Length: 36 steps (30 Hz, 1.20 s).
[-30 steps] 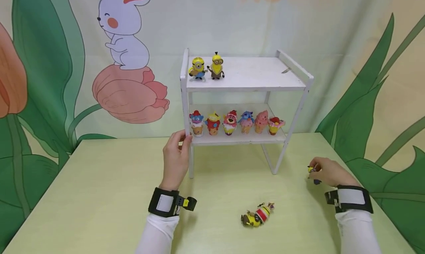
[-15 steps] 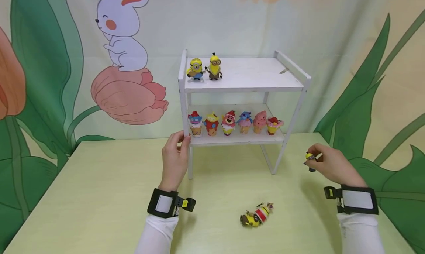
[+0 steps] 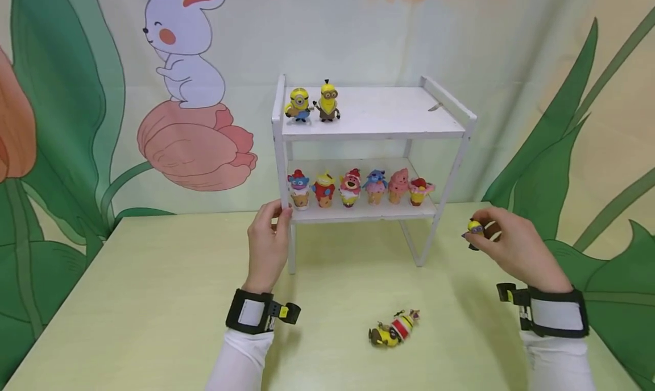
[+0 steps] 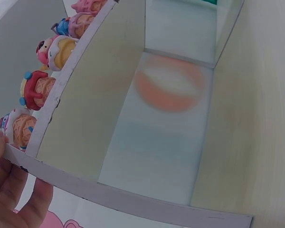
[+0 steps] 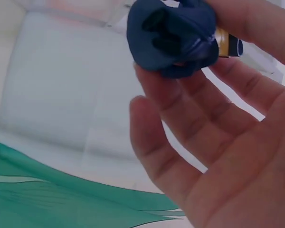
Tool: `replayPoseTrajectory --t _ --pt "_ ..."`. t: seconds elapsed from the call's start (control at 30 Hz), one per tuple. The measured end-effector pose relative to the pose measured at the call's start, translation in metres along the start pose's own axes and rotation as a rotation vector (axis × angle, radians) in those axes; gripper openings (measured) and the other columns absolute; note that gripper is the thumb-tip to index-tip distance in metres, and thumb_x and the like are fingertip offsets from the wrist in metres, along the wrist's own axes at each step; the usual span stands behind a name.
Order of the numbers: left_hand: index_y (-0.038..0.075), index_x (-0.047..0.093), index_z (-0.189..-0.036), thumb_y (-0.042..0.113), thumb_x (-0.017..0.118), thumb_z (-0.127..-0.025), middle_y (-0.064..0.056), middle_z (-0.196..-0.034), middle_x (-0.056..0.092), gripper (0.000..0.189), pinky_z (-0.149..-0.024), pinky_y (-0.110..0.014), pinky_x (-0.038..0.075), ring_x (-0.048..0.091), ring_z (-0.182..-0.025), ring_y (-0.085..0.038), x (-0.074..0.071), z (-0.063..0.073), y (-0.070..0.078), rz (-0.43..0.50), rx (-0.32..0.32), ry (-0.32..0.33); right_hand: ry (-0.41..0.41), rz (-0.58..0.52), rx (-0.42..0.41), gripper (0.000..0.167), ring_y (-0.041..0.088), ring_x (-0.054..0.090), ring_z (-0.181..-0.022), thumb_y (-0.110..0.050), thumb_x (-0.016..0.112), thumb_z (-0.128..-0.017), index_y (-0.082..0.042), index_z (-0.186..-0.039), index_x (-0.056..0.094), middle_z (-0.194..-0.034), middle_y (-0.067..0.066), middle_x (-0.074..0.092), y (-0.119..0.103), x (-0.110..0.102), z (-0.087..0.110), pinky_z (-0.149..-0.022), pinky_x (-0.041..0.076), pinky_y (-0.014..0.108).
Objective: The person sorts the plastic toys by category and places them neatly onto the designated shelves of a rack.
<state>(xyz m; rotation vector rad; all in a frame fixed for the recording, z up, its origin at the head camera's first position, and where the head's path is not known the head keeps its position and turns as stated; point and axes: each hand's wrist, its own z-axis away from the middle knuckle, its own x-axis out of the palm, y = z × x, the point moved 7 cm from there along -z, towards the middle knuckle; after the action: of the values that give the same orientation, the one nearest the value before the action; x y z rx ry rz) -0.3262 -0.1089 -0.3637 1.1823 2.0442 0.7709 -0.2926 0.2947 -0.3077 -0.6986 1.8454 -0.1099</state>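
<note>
At the right of the head view my right hand [image 3: 512,240] pinches a small yellow Minion figure [image 3: 475,227] between thumb and fingers, raised over the table. Its dark blue underside [image 5: 171,40] faces the camera in the right wrist view. My left hand [image 3: 268,240] grips the front left post of a white two-tier shelf [image 3: 368,212], thumb at the lower board's corner. On the top board, at the left, stand a one-eyed Minion figure [image 3: 299,104] and a taller Minion figure [image 3: 328,102]. Two more Minion figures [image 3: 394,329] lie together on the table.
Several ice-cream-cone figures, among them a pink one [image 3: 398,185], stand in a row along the lower board. A small flat piece [image 3: 435,107] lies at the right of the top board. The pale yellow table [image 3: 169,300] meets a printed backdrop [image 3: 245,50] behind.
My right hand has lifted the Minion figure off the table, upward and slightly leftward. My left hand keeps its hold on the shelf post. The other figures stay put.
</note>
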Motion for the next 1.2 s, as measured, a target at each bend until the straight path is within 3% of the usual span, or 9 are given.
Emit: replayPoseTrajectory --t 0.2,0.57,0.9,1.2 --pt "0.000 0.062 -0.118 0.019 0.055 -0.100 -0.009 -0.106 0.062 0.027 -0.076 -0.036 0.052 0.057 -0.096 -0.019 -0.001 0.001 -0.002 0.002 -0.007 0.004 0.055 -0.013 -0.077 0.024 0.010 0.061 -0.077 -0.017 0.075 -0.088 -0.012 -0.108 0.062 -0.091 -0.004 0.066 -0.017 -0.004 0.001 -0.066 0.050 0.023" --pt "-0.001 0.062 -0.118 0.019 0.054 -0.100 -0.010 -0.105 0.062 0.028 -0.076 -0.035 0.053 0.057 -0.095 -0.019 0.000 0.000 0.000 0.003 0.008 0.003 0.162 -0.053 -0.126 0.032 0.007 0.061 -0.074 -0.007 0.079 -0.082 -0.010 -0.111 0.066 -0.094 -0.005 0.067 -0.038 -0.016 0.006 -0.066 0.046 0.015" --pt "0.002 0.063 -0.118 0.020 0.055 -0.100 -0.009 -0.106 0.062 0.027 -0.075 -0.035 0.052 0.057 -0.095 -0.019 0.002 0.000 0.000 0.011 0.010 0.007 0.219 -0.039 -0.232 0.036 0.005 0.062 -0.076 -0.002 0.081 -0.079 -0.008 -0.110 0.065 -0.095 -0.006 0.065 -0.064 -0.017 0.008 -0.061 0.044 0.015" --pt "0.001 0.063 -0.119 0.020 0.056 -0.100 -0.009 -0.106 0.062 0.028 -0.075 -0.035 0.053 0.058 -0.095 -0.020 0.000 -0.001 -0.001 0.000 0.007 0.011 0.246 -0.117 -0.273 0.037 0.006 0.065 -0.078 0.002 0.079 -0.080 -0.005 -0.113 0.065 -0.097 -0.002 0.067 -0.086 -0.015 0.003 -0.064 0.048 0.014"
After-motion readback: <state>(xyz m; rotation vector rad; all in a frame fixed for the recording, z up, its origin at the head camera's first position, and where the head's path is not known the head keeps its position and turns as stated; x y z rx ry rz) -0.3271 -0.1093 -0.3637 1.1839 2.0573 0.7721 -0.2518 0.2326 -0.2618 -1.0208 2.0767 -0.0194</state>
